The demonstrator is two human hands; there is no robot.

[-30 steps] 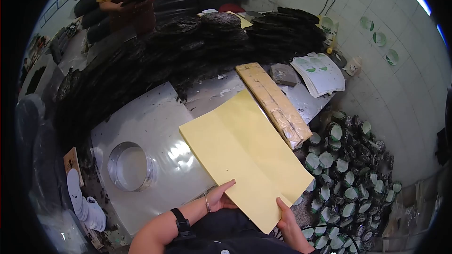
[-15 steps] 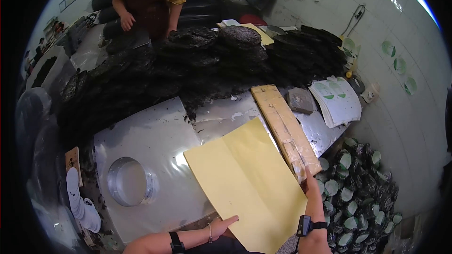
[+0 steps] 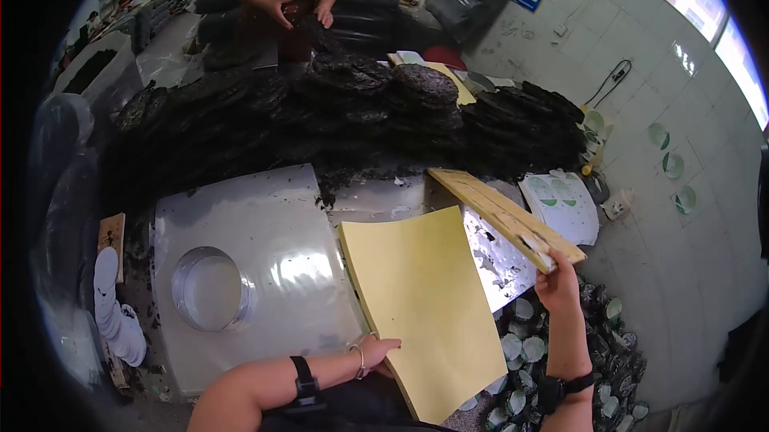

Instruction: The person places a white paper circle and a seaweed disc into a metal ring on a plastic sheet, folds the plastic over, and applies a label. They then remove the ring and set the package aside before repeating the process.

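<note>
My left hand (image 3: 378, 352) is closed on the lower left edge of a stack of yellow paper (image 3: 428, 304), its thumb on top and the other fingers underneath. At the right, my right hand (image 3: 558, 281) grips the near end of a long tan board (image 3: 509, 216). That end is raised, and the board tilts with its far end low near the dark pile. To the left of the paper, a round metal ring (image 3: 210, 288) rests on a grey plastic sheet (image 3: 264, 216).
Dark flaky sheets (image 3: 320, 119) form a wide pile across the back. Beyond it stands a person (image 3: 292, 7). White papers with green prints (image 3: 561, 203) lie at the right, above many wrapped bundles (image 3: 593, 352). White discs (image 3: 116, 312) are at the left.
My right hand has lifted the near end of the board, moving it up and right. The yellow paper has turned more upright in view. The person behind has brought both hands together higher up.
</note>
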